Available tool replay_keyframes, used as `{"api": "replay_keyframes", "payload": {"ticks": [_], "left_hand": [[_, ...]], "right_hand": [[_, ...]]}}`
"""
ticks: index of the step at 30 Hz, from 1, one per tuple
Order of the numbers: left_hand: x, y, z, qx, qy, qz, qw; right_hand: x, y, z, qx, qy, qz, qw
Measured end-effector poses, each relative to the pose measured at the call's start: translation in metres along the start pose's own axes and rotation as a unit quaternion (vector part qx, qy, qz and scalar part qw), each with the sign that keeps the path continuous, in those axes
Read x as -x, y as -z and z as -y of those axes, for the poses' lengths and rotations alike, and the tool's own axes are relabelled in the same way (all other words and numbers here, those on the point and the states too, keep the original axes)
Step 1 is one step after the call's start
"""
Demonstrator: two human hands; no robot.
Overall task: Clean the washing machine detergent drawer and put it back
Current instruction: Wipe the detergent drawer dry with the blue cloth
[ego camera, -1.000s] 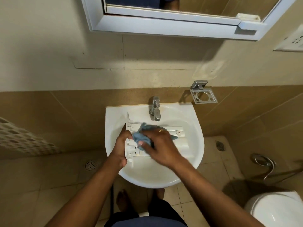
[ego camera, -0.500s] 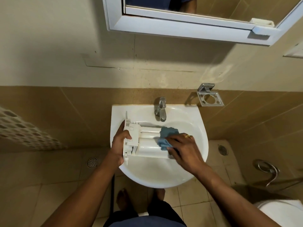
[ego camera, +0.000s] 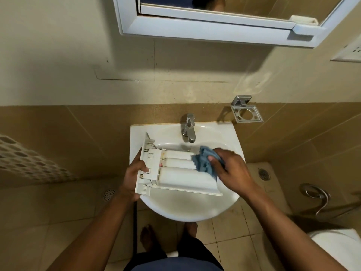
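Note:
The white detergent drawer (ego camera: 175,173) lies across the white sink (ego camera: 185,210), its front panel to the left and its underside up. My left hand (ego camera: 134,175) grips the drawer's left end. My right hand (ego camera: 230,169) holds a bunched blue cloth (ego camera: 203,161) and presses it on the drawer's right end. The drawer's far right tip is hidden under the cloth and hand.
A chrome tap (ego camera: 188,127) stands at the sink's back, just beyond the drawer. A metal holder (ego camera: 246,112) is fixed to the wall at right, a mirror cabinet (ego camera: 214,26) hangs above. A toilet (ego camera: 336,245) sits at lower right. My bare feet (ego camera: 148,237) are below the sink.
My right hand has swept the blue cloth from the drawer's left part to its right end. My left hand keeps its grip on the left end.

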State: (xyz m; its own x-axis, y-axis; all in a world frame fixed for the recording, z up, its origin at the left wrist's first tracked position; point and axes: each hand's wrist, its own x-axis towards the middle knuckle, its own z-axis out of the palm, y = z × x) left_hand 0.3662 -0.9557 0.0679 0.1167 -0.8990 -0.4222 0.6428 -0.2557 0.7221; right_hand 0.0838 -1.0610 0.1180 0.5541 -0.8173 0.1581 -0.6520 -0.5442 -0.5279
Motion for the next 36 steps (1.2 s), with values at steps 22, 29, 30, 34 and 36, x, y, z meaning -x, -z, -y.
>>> {"api": "replay_keyframes", "payload": {"ticks": [22, 29, 30, 34, 36], "left_hand": [[-0.007, 0.007, -0.007, -0.046, -0.041, -0.015, 0.998], [-0.009, -0.005, -0.003, -0.073, -0.031, 0.001, 0.997], [-0.009, -0.007, -0.003, -0.075, -0.034, 0.002, 0.997], [-0.008, -0.009, -0.001, -0.060, -0.026, 0.005, 0.998], [-0.007, -0.006, 0.001, -0.064, -0.020, 0.002, 0.998]], "right_hand": [[-0.021, -0.016, 0.027, 0.110, -0.018, 0.140, 0.984], [-0.064, -0.027, 0.067, -0.172, -0.058, 0.086, 0.980], [-0.063, -0.035, 0.067, -0.102, -0.010, 0.060, 0.993], [-0.044, -0.061, 0.059, 0.032, 0.103, 0.062, 0.992], [-0.037, -0.062, 0.055, 0.082, 0.123, 0.079, 0.986]]}}
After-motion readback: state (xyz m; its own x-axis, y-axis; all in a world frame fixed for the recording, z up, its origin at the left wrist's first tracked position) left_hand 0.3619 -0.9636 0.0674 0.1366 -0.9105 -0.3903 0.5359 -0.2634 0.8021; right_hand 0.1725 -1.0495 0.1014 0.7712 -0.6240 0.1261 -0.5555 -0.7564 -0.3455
